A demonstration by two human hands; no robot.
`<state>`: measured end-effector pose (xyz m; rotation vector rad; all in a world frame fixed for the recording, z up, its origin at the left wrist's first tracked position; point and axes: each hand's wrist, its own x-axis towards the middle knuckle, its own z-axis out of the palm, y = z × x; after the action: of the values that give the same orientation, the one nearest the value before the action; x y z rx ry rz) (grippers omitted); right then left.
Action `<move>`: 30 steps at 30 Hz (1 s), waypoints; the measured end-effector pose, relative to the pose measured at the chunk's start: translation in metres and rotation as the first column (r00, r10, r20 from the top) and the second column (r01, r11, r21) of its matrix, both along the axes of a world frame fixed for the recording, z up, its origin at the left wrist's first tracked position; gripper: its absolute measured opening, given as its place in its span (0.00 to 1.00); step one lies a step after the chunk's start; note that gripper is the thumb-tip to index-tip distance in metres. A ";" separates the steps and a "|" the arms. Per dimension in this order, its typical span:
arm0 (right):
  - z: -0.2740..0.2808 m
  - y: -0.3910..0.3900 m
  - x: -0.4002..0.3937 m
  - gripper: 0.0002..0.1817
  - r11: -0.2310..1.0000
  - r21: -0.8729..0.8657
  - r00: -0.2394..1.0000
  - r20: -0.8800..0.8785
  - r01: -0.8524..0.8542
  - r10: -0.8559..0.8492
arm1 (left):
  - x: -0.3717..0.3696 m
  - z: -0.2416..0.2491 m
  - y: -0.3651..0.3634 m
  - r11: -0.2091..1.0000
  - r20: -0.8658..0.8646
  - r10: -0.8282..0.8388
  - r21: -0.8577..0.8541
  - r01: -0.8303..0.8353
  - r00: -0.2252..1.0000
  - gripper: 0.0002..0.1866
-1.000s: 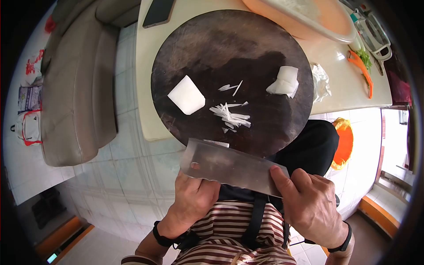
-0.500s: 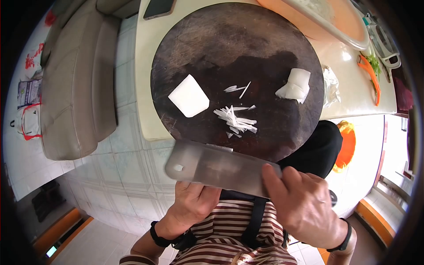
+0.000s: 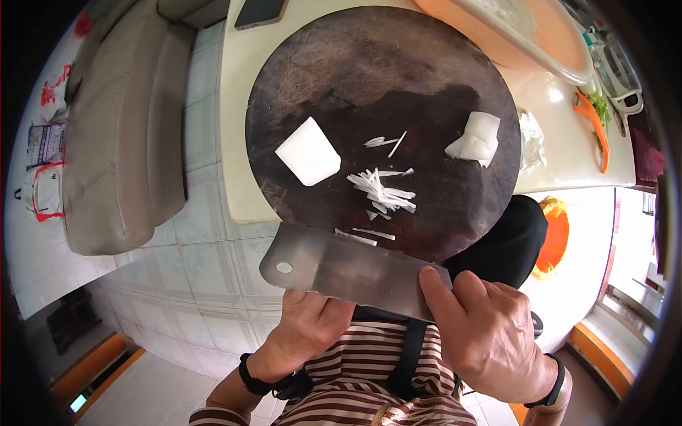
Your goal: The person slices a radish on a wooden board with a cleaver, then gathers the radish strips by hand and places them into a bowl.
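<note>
My right hand [image 3: 490, 334] grips a cleaver [image 3: 355, 266], its index finger stretched along the blade. The broad blade lies slanted across the near edge of a round dark chopping board [image 3: 376, 57], with a hole in its far left corner. My left hand [image 3: 309, 330] is curled against the blade's lower edge; its fingertips are hidden behind the metal. On the board are a white block [image 3: 309, 153], which looks like radish, a pile of thin white shreds [image 3: 380, 192] and a stack of translucent white slices [image 3: 476, 138]. A few shreds [image 3: 373, 233] lie by the blade.
The board stands on a cream table [image 3: 238, 142]. A phone [image 3: 261, 12] lies at its far left corner, and an orange basin [image 3: 547, 42] at the far right. An orange peeler [image 3: 595, 128] and crumpled foil [image 3: 531, 142] lie at right. A grey sofa [image 3: 121, 142] stands at left.
The cleaver has tilted slightly, showing more of its blade face, and a thin shred behind it is now visible. Both hands stay nearly in place. The view has shifted slightly.
</note>
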<state>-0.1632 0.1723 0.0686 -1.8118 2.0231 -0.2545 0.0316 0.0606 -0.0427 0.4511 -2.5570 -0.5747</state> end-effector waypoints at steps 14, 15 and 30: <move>-0.012 -0.023 0.011 0.25 1.000 -0.012 1.000 -0.005 -0.024 0.024 | -0.004 0.005 0.000 0.999 -0.014 0.010 0.043 -0.009 1.000 0.16; -0.012 -0.021 0.008 0.23 0.999 -0.017 0.999 -0.015 -0.040 0.039 | -0.006 0.008 0.000 0.999 -0.007 0.008 0.035 -0.008 1.000 0.15; -0.004 -0.007 0.012 0.27 1.000 0.019 1.000 0.008 0.015 -0.015 | 0.006 -0.003 0.001 0.998 0.006 -0.017 0.054 0.017 1.000 0.14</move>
<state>-0.1508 0.1652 0.0642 -1.7817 2.0281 -0.2454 0.0379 0.0613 -0.0460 0.4513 -2.5582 -0.6511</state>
